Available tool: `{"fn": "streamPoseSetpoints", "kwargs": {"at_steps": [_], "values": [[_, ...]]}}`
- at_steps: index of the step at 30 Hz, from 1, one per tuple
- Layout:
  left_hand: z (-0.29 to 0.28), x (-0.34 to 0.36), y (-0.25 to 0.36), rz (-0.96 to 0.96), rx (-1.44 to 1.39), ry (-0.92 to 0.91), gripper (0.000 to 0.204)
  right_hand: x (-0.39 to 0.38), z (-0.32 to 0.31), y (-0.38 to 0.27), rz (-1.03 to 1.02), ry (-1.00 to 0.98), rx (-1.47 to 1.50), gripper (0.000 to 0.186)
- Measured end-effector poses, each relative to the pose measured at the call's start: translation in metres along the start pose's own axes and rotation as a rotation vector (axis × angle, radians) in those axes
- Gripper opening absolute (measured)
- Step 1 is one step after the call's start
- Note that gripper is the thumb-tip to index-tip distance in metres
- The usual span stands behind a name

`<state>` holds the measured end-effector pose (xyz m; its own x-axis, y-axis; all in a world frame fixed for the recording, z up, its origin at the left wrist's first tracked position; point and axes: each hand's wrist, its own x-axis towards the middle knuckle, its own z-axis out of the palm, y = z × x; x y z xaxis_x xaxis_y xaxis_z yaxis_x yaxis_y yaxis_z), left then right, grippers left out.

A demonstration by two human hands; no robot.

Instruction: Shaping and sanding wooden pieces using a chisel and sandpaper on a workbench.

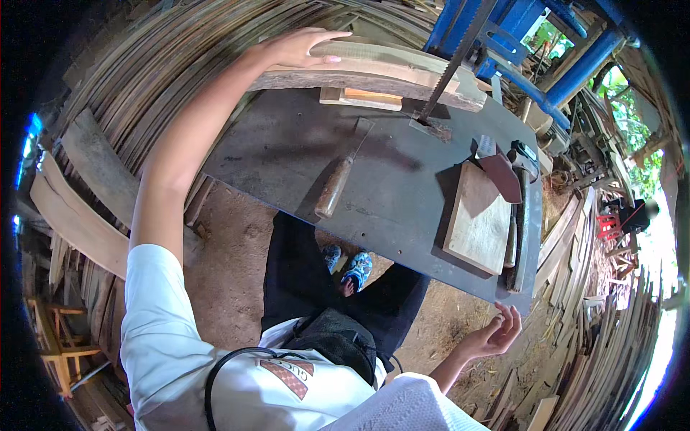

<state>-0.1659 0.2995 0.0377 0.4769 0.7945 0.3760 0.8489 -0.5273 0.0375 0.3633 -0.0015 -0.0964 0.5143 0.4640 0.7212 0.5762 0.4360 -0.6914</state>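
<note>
Fingers (327,37) flat on plank (388,68)

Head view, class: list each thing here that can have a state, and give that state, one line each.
Left hand: open, palm flat on the wooden plank.
Right hand: open, empty, held below the table edge.
Wooden plank: lying across the far table edge, against the blade.
Band saw blade: passing down through the steel table; running or not, cannot tell.
Wooden-handled tool: lying loose.
Wooden board: lying flat, untouched.
</note>
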Motion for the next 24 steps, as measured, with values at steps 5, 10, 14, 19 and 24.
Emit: {"fn": "streamPoseSetpoints", "kwargs": {"at_steps": [5,10,14,19,24], "values": [[-0.011,-0.006,0.004,0.01,0.033,-0.055,0.068,-0.005,-0.012,0.005,0.061,-0.03,-0.009,0.038],[-0.018,-0.009,0.031,-0.113,0.257,-0.329,0.054,-0.011,-0.012,0.008,0.065,-0.04,-0.003,0.033],[-0.022,-0.027,0.054,-0.112,0.321,-0.186,0.048,-0.013,-0.005,0.001,0.041,-0.055,0.044,0.03],[-0.049,-0.056,0.092,-0.172,0.309,-0.242,0.046,-0.007,-0.011,0.002,-0.056,-0.094,-0.07,0.022],[-0.076,-0.103,0.119,-0.248,0.276,-0.265,0.047,-0.006,-0.014,0.004,0.012,-0.089,-0.132,0.02]]}}
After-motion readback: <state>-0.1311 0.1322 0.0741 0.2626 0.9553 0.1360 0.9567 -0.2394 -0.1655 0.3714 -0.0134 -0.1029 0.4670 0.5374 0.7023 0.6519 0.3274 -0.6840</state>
